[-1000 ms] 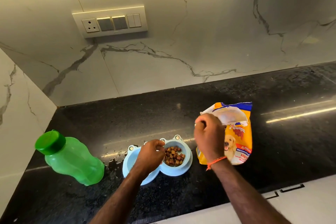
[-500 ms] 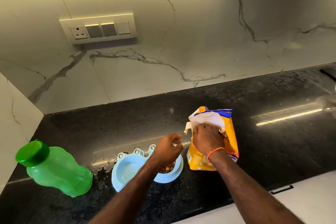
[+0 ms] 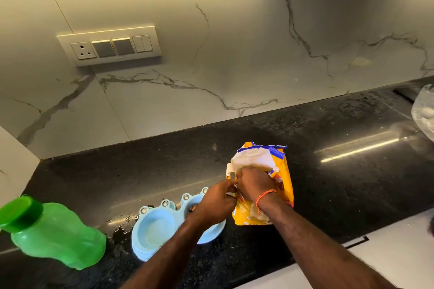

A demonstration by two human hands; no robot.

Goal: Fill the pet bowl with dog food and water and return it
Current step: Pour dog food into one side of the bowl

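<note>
A light blue double pet bowl (image 3: 155,227) sits near the front of the black counter (image 3: 328,183). Its left cup looks wet or holds clear water; my left arm covers most of the right cup, where a little brown kibble shows. Just right of the bowl stands the yellow dog food bag (image 3: 281,171) with its top crumpled. My right hand (image 3: 254,184) presses down on the folded top of the bag. Over the right cup, my left hand (image 3: 217,202) pinches the bag's left edge.
A green plastic bottle (image 3: 54,234) with a green cap stands at the front left, beside a small water spill (image 3: 119,225). A switch panel (image 3: 110,46) is on the marble wall. A clear plastic bag (image 3: 425,110) shows at the right edge. The white cabinet front runs below.
My left hand has left the bowl and moved right to the bag's edge. My right hand has pushed the bag's open top down and folded it. The view has shifted right.
</note>
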